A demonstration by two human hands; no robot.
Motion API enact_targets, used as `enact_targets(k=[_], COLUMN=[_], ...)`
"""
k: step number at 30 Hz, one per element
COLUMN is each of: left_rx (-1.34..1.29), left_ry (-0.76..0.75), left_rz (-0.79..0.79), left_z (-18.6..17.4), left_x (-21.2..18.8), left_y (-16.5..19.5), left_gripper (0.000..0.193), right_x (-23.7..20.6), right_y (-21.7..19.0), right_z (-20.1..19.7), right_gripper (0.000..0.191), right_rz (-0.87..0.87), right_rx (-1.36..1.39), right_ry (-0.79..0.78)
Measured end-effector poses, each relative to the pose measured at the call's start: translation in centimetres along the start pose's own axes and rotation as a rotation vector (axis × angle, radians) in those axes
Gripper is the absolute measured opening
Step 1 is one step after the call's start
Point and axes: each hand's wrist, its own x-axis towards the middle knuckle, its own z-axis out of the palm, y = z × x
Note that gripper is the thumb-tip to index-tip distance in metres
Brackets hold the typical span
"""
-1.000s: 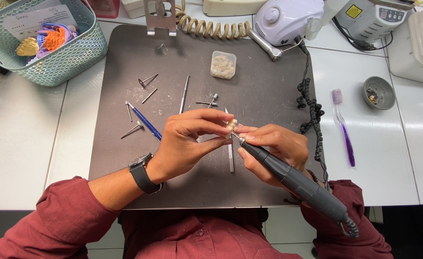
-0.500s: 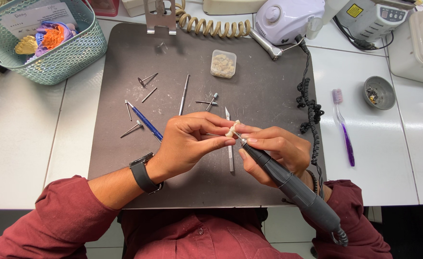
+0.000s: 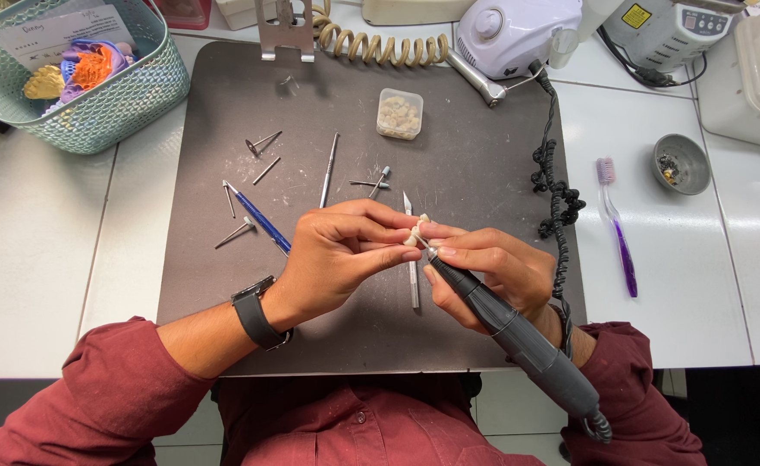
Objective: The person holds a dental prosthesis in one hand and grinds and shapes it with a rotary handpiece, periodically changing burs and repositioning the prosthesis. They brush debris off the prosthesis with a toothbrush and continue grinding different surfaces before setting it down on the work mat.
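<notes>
Left hand [image 3: 332, 259] pinches small pale piece [image 3: 416, 231] | right hand [image 3: 492, 272] grips grey handpiece [image 3: 518, 332] | clear box [image 3: 399, 114] behind

We see our left hand [image 3: 337, 259] pinching a small cream-coloured dental piece [image 3: 416, 231] at the fingertips, while our right hand [image 3: 492, 272] grips a grey pen-shaped rotary handpiece [image 3: 518, 336] with its tip touching the piece. Both work above a dark grey rectangular mat [image 3: 475, 155], where thin metal burs [image 3: 259, 147] and a blue-handled tool [image 3: 257, 217] lie scattered.

White worktop [image 3: 35, 259], dark mat [image 3: 475, 138]
</notes>
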Motion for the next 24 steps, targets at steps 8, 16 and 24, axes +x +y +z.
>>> enact_targets(k=[8, 16, 24], left_rx=[0.048, 0.056, 0.111], left_ry=[0.006, 0.002, 0.019], left_rz=[0.005, 0.031, 0.097], left_z=[-0.08, -0.22, -0.16], left_x=[0.06, 0.1, -0.02], left_y=[0.1, 0.22, 0.03], left_gripper=[0.015, 0.015, 0.016], right_x=[-0.08, 0.28, 0.01], right_y=[0.01, -0.3, -0.01], right_z=[0.01, 0.06, 0.26], right_gripper=[0.025, 0.026, 0.026], right_rz=[0.001, -0.004, 0.014], right_rx=[-0.012, -0.028, -0.011], right_ry=[-0.001, -0.012, 0.014])
